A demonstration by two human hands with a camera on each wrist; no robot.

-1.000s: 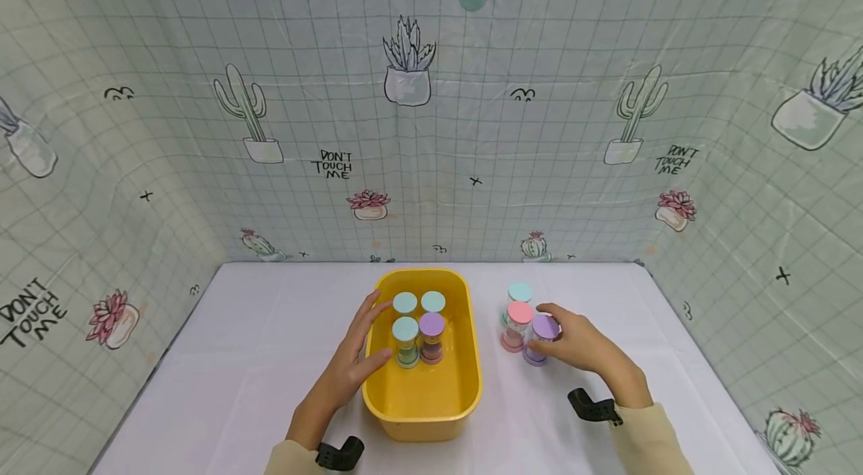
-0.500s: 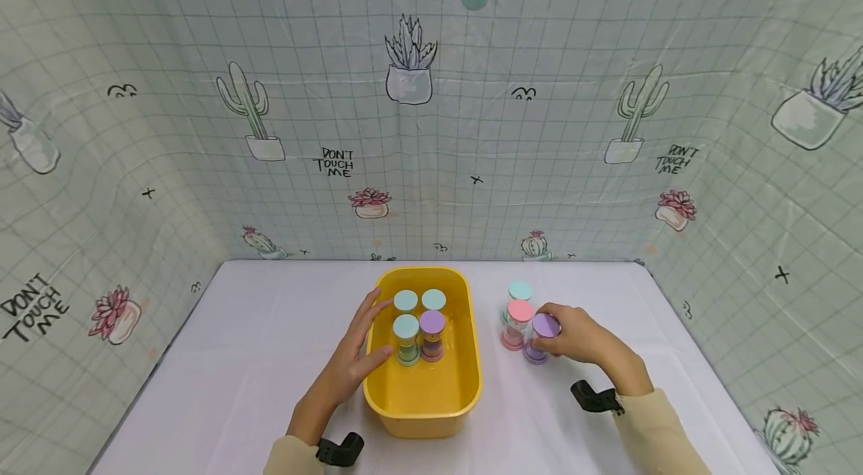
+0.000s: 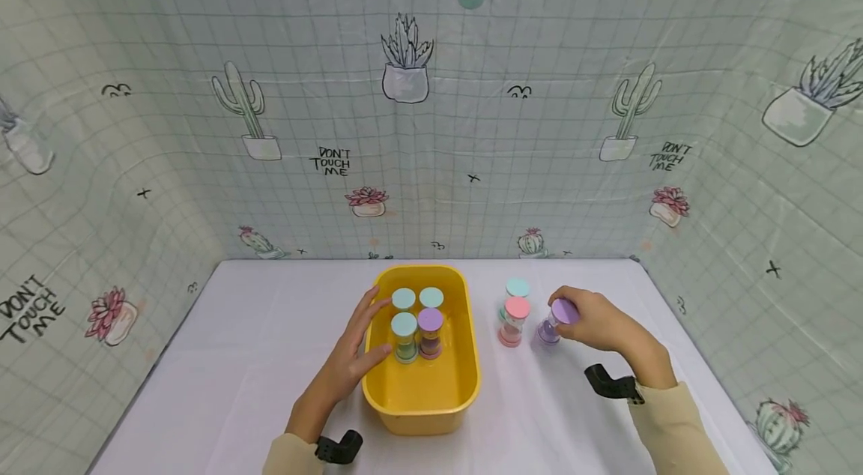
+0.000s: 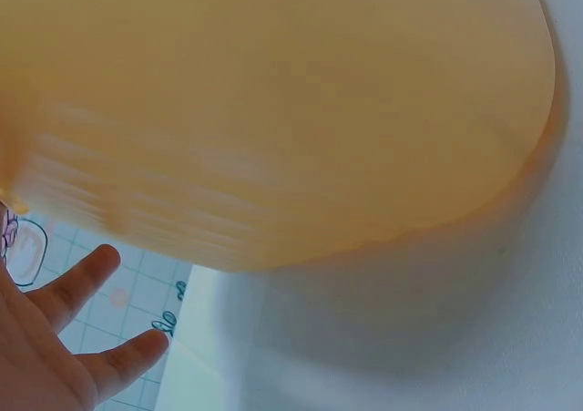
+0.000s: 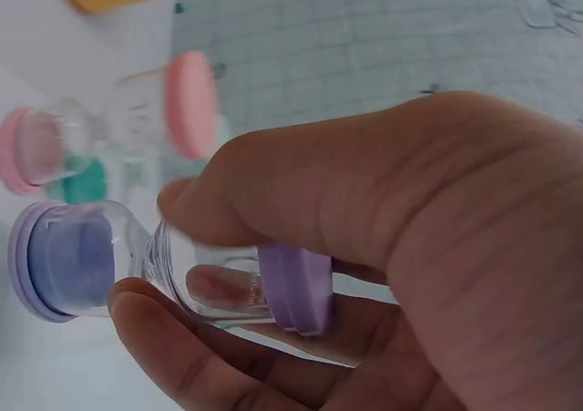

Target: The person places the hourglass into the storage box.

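Note:
My right hand (image 3: 600,324) grips a sand timer with purple caps (image 3: 549,331) by its upper half, tilted to the right. In the right wrist view, thumb and fingers close round the clear glass of the purple sand timer (image 5: 73,258); purple sand lies in its bottom bulb. A pink sand timer (image 3: 515,323) and a mint sand timer (image 3: 518,287) stand left of it. My left hand (image 3: 347,359), fingers spread, is at the left side of the yellow bin (image 3: 418,401). Inside stand several mint-capped sand timers (image 3: 405,336) and one purple-capped sand timer (image 3: 430,331).
A white cloth-covered table (image 3: 270,355) lies under everything. Behind and beside it hangs a grid-patterned curtain (image 3: 465,123) with cactus drawings. The bin's wall (image 4: 301,119) fills most of the left wrist view. Each wrist carries a black camera band (image 3: 610,383).
My right hand has taken hold of the purple sand timer and moved it right, tilting it and parting it from the pink one. My left hand has stayed at the bin.

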